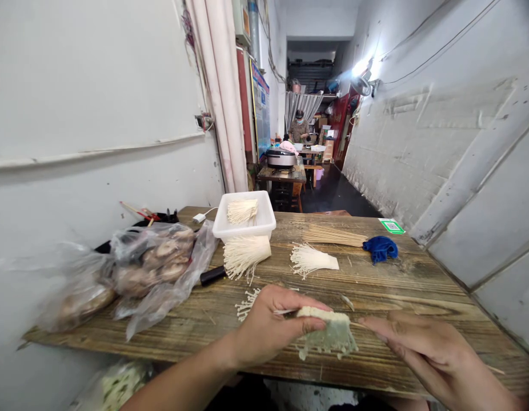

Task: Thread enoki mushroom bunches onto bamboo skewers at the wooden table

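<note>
A worn plank table (419, 294) stands in a narrow, pale-walled room. Nearer than the white plastic tub (243, 230) and to its right, the left hand (267, 328) pinches an enoki bunch (328, 330); the right hand (436, 354) holds a bamboo skewer (356, 324) at that bunch's edge. Right of the tub lie a loose enoki clump (318, 260) and a skewer bundle (335, 235); left of it, bagged brown mushrooms (161, 262).
</note>
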`<state>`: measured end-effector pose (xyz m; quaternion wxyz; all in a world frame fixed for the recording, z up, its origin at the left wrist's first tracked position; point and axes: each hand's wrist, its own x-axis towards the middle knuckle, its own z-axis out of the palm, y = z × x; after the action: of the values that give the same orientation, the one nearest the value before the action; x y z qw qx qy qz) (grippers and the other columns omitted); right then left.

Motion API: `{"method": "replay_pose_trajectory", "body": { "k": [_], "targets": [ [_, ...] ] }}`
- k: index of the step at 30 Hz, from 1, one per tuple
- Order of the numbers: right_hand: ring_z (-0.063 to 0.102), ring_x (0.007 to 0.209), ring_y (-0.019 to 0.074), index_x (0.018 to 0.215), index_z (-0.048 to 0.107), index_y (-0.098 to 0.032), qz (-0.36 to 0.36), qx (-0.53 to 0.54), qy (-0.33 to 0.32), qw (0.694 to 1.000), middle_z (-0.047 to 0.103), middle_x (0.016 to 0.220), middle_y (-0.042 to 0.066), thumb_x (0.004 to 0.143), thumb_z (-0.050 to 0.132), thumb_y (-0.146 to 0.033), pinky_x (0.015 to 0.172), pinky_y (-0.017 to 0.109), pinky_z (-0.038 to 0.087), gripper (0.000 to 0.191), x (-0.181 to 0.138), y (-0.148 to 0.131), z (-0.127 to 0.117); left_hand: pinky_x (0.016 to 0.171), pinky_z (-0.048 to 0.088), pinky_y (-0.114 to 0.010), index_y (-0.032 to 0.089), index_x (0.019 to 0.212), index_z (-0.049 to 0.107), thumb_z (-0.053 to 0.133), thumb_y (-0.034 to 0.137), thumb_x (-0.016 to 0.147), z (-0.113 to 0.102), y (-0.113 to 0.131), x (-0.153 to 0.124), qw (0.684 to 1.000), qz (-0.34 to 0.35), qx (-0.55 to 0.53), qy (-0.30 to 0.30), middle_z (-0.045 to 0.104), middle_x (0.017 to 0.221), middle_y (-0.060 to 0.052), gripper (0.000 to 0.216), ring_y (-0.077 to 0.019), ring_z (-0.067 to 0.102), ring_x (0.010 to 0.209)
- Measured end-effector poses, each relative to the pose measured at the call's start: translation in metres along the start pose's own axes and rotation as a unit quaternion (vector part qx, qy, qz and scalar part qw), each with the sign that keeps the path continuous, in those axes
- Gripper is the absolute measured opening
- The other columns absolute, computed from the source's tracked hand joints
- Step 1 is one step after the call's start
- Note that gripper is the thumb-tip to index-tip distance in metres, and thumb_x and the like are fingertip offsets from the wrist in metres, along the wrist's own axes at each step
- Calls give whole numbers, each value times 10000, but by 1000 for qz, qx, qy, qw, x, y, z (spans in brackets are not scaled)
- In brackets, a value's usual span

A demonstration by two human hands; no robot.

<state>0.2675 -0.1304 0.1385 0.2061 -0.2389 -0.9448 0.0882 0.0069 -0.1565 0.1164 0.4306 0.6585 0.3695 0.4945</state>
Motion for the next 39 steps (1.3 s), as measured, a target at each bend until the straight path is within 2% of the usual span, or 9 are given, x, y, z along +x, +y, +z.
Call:
{"method": "replay_pose_trajectory", "body": {
  "k": [4, 9, 13, 18, 21, 26, 32, 39],
  "targets": [
    [660, 877, 95, 1377, 405, -387, 0, 24, 2, 1000, 682, 984, -35, 931, 420, -115, 717, 177, 533, 523, 3, -1, 0, 603, 486, -196, 113, 883, 767, 725, 230, 717, 2, 0, 0, 1000, -1, -4, -9, 757, 804, -94, 207, -151, 670, 649],
    [668, 868, 128, 1308, 495, -343, -7, -12, 22, 1000, 684, 915, -14, 911, 431, -118, 690, 200, 547, 460, 2, -3, 1, 582, 489, -188, 126, 896, 767, 736, 243, 704, 4, 1, 0, 1000, -5, -6, 10, 758, 774, -76, 227, -143, 666, 623],
    [676, 860, 143, 1235, 545, -315, -8, -34, 54, 998, 667, 816, -8, 900, 444, -121, 671, 201, 559, 401, -1, -6, -1, 674, 523, -204, 150, 916, 763, 732, 225, 712, 1, 3, -3, 1000, 10, -2, 29, 759, 869, -73, 220, -169, 701, 739],
    [677, 827, 144, 1321, 482, -322, -13, -37, 40, 998, 639, 730, -13, 896, 423, -103, 690, 219, 568, 482, 1, -11, -3, 706, 540, -208, 153, 878, 768, 696, 181, 745, 0, 5, -5, 999, 29, -7, 35, 760, 854, -66, 154, -169, 712, 755],
    [680, 810, 146, 1360, 450, -329, -18, -45, 48, 998, 650, 730, -8, 884, 409, -88, 646, 204, 562, 535, 0, -12, -2, 705, 540, -208, 156, 886, 767, 699, 182, 743, 2, 6, -7, 999, 27, -10, 37, 760, 851, -66, 161, -168, 712, 750],
    [678, 736, 132, 1337, 482, -329, -35, -43, 79, 995, 661, 725, -8, 861, 399, -76, 573, 173, 540, 546, -1, -12, 0, 669, 530, -213, 152, 888, 770, 714, 208, 728, 5, 7, -7, 999, -3, -34, 27, 759, 850, -76, 178, -176, 703, 732],
    [671, 705, 129, 1395, 412, -324, -33, -35, 42, 998, 651, 721, -4, 890, 399, -98, 556, 183, 536, 553, -1, -12, -1, 572, 474, -194, 131, 855, 777, 728, 236, 703, 6, 6, -7, 997, -52, -62, -1, 754, 757, -82, 190, -139, 643, 608],
    [657, 618, 128, 1326, 519, -315, -19, -7, 57, 998, 692, 748, 13, 898, 427, -123, 591, 208, 546, 479, 2, -13, 3, 549, 457, -193, 135, 832, 780, 745, 255, 683, 10, -1, -7, 995, -66, -77, 10, 748, 717, -72, 194, -124, 613, 570]
  ]
}}
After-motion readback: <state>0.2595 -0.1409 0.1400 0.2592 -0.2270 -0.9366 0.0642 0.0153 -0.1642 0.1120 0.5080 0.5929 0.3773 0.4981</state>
